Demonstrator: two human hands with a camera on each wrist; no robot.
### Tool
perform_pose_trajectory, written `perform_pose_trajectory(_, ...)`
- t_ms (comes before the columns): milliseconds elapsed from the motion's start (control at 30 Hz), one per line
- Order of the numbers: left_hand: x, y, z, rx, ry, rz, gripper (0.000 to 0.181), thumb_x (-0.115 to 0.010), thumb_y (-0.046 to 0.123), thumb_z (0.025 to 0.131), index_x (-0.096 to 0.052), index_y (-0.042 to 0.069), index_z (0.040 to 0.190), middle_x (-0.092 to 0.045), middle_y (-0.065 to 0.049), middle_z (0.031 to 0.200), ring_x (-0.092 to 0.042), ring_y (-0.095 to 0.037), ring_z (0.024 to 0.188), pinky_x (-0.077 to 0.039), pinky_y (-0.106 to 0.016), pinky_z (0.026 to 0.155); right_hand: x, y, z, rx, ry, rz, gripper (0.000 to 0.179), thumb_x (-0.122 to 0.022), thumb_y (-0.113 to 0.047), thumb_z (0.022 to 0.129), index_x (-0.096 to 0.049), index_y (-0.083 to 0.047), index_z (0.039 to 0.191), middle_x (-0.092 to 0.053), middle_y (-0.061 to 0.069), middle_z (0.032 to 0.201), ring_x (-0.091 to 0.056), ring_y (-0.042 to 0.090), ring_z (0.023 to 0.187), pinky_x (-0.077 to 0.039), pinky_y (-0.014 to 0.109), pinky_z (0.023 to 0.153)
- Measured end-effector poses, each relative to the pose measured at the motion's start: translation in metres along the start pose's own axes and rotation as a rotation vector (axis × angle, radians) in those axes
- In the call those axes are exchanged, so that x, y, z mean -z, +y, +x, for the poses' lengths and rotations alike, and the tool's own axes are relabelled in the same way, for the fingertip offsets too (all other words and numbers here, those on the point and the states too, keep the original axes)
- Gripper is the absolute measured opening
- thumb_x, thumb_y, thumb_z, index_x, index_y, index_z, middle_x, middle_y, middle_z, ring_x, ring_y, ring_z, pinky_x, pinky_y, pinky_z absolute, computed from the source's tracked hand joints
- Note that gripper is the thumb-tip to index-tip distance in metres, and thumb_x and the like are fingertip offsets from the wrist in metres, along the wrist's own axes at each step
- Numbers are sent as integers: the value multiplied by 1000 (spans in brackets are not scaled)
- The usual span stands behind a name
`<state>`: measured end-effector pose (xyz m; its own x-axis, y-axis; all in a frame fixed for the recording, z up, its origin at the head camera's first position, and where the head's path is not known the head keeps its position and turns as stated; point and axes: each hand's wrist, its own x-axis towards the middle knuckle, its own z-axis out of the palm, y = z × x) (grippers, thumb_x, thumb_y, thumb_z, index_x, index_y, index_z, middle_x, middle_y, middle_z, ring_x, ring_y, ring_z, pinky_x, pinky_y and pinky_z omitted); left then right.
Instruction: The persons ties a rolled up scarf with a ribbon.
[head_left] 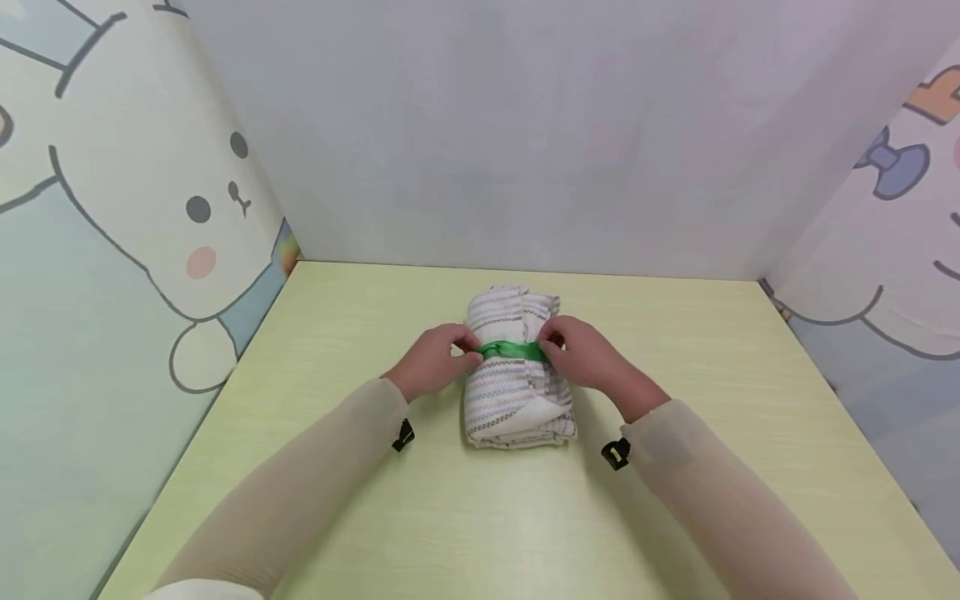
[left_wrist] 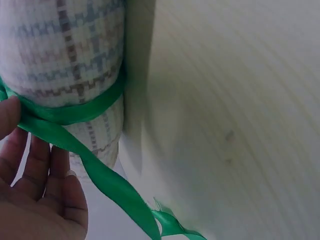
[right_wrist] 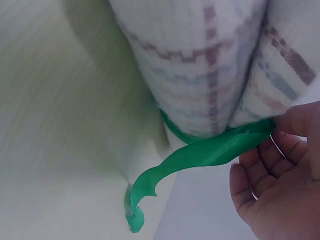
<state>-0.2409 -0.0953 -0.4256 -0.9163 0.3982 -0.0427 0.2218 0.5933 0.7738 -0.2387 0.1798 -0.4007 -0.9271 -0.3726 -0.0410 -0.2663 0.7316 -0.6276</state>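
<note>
A folded, patterned cloth bundle (head_left: 498, 404) lies on the table with a green ribbon (head_left: 513, 350) around its middle. At the bundle's left side my left hand (head_left: 438, 360) pinches the ribbon between thumb and fingers. On the other side my right hand (head_left: 583, 354) pinches the ribbon too. In the left wrist view, a loose ribbon end (left_wrist: 112, 185) hangs down past the left hand (left_wrist: 45, 185) toward the table. The right wrist view has another loose end (right_wrist: 145, 185) trailing from the right hand (right_wrist: 280, 170). Whether the ribbon is knotted is hidden.
The bundle rests on a pale yellow-green table (head_left: 480, 517). A plain whitish wall (head_left: 525, 142) rises behind it. Side panels with cartoon animals, a left panel (head_left: 150, 208) and a right panel (head_left: 885, 275), flank the table.
</note>
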Motion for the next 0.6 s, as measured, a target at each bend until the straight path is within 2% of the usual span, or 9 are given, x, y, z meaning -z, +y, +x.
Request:
perform_pose_trajectory(67,1,1,2,-2,-10,-18,8,-71,25,100,-68,18,101,-66,3,105,-58,-21,99,-49,-38,84,4,1,0,-10,-25,74,12,-54,-18,109,-60,-8,107,-59,8,98,-53,25,83,-47,40,72)
perform_pose_trajectory(133,4,1,3,-8,-32,-59,9,-71,24,100,-66,17,100,-65,0,100,-57,-22,93,-49,-36,78,8,2,0,-29,-57,192,14,-51,-18,110,-57,-6,108,-57,10,97,-52,29,83,-45,39,70)
perform_pose_trajectory(267,12,-1,4,-15,-87,-141,11,-70,24,101,-65,14,102,-62,-5,93,-55,-22,84,-46,-34,71,17,6,0,-77,-125,353,21,-47,-22,112,-51,-3,103,-51,9,86,-45,28,75,-40,40,67)
perform_pose_trajectory(400,20,-5,3,4,-119,-104,18,-66,28,103,-68,11,104,-60,-5,89,-51,-20,78,-43,-34,70,24,13,-3,-133,-166,346,33,-50,-31,111,-50,-1,98,-43,6,75,-38,24,64,-37,42,65)
perform_pose_trajectory(500,26,-10,2,32,-121,-63,25,-65,35,103,-69,10,100,-60,-6,89,-49,-19,78,-41,-34,72,29,21,-5,-153,-179,305,37,-52,-36,110,-50,-3,92,-43,4,73,-39,22,62,-37,40,63)
perform_pose_trajectory(600,33,-16,-1,63,-124,-79,30,-65,41,102,-67,11,94,-58,-5,83,-48,-20,74,-40,-34,69,34,30,-6,-144,-194,279,41,-51,-38,110,-49,-5,85,-44,5,72,-42,23,64,-38,38,65)
